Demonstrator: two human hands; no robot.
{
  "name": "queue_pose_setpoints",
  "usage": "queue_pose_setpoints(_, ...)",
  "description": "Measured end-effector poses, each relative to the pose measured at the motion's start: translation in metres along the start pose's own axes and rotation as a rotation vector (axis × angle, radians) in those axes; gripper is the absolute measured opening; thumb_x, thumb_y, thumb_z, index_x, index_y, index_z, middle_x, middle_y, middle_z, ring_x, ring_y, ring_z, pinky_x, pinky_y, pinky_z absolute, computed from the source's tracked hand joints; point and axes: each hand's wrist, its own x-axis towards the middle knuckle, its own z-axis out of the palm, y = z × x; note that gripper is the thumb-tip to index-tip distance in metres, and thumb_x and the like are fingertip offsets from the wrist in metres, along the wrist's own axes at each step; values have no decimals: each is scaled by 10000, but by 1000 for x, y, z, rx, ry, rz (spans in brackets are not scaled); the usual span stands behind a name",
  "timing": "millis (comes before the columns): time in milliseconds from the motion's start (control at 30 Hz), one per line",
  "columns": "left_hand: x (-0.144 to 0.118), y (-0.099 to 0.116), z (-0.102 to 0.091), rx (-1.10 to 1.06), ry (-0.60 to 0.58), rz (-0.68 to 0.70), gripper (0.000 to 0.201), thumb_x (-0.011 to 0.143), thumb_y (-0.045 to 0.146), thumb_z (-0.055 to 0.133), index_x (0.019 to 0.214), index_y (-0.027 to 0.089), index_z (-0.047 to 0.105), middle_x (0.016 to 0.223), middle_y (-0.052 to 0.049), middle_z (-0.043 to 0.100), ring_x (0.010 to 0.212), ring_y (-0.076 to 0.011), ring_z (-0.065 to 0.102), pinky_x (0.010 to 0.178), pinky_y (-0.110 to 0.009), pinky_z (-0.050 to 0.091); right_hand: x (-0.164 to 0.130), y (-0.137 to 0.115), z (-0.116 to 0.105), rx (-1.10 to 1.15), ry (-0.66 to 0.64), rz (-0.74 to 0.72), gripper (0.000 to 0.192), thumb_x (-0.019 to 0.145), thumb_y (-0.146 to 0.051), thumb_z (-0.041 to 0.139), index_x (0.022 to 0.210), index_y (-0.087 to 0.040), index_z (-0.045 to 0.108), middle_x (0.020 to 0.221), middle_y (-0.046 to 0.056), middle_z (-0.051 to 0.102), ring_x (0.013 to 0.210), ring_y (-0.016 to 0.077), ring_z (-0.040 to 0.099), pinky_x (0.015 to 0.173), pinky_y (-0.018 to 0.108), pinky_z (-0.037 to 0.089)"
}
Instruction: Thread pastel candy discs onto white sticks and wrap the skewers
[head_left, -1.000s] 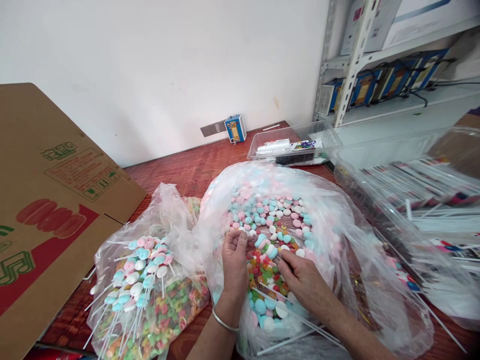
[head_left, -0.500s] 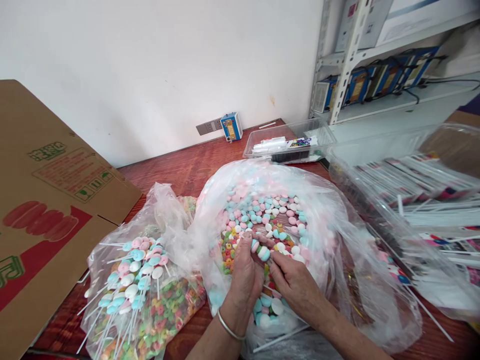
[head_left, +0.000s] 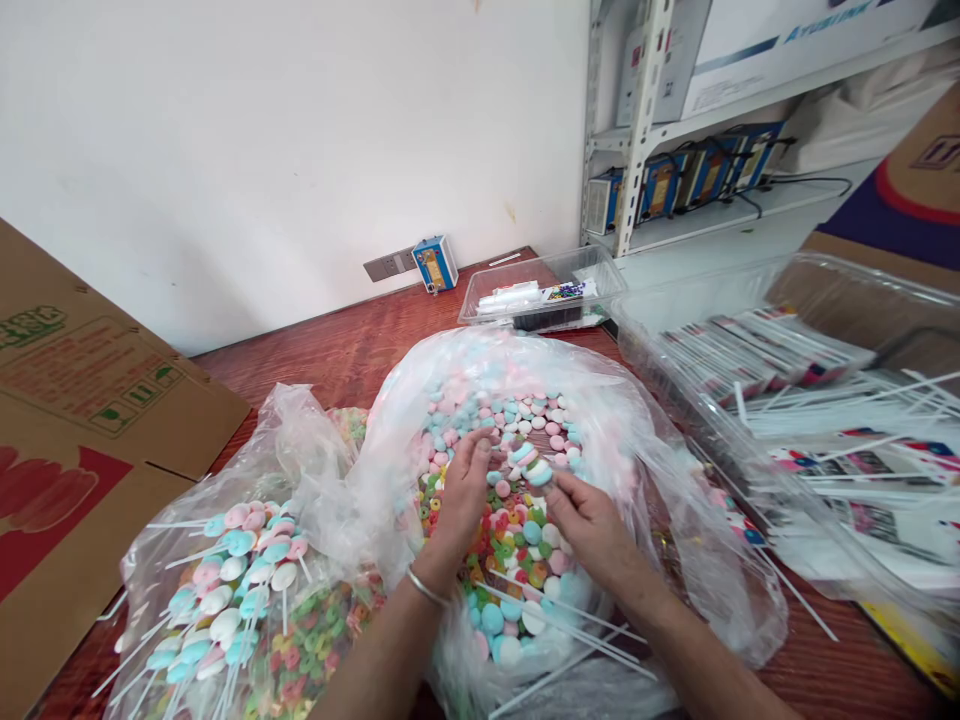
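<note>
Over the big clear plastic bag (head_left: pixel 420 370), my right hand (head_left: pixel 589 520) pinches one end of a short stack of pastel candies (head_left: pixel 531 463), white, blue and pink with green between them. Beside the stack is my left hand (head_left: pixel 466 490), its fingers apart and a bracelet on its wrist. Loose button-shaped candies (head_left: pixel 491 620) and small colourful candy rings (head_left: pixel 499 530) lie in the bag below both hands. White sticks (head_left: pixel 570 625) rest across the near side of the bag. Whether a stick runs through the held stack is too small to tell.
At left, finished candy sticks (head_left: pixel 225 600) lie on a bag of candy rings (head_left: pixel 322 630), beside a cardboard box (head_left: pixel 90 430). A clear bin (head_left: pixel 697 440) of sticks and packets stands at right. Behind are a small tray (head_left: pixel 600 270), a blue device (head_left: pixel 435 265) and shelving (head_left: pixel 641 130).
My left hand has come away from the candy stack, which now stays in my right hand. The hands are farther apart. The camera view has turned to the right.
</note>
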Motion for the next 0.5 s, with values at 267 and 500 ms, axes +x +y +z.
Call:
queue_pose_setpoints(267,34,-19,1,888,-357,329,271,802,108,523,891,248,737,862,-80,650,734,-213,599,693,-289,415,9,14,-14,129,97,82,256,896,-418,460,741,-217,492,524,-80,333,466,99,275,435,222,224)
queue_pose_setpoints(500,13,-12,-17,826,-258,267,70,774,208,594,764,227,661,757,-27,647,684,-187,559,639,-272,369,6,6,-14,121,97,90,256,893,-402,473,726,-209,498,541,-70,350,485,99,297,419,220,216)
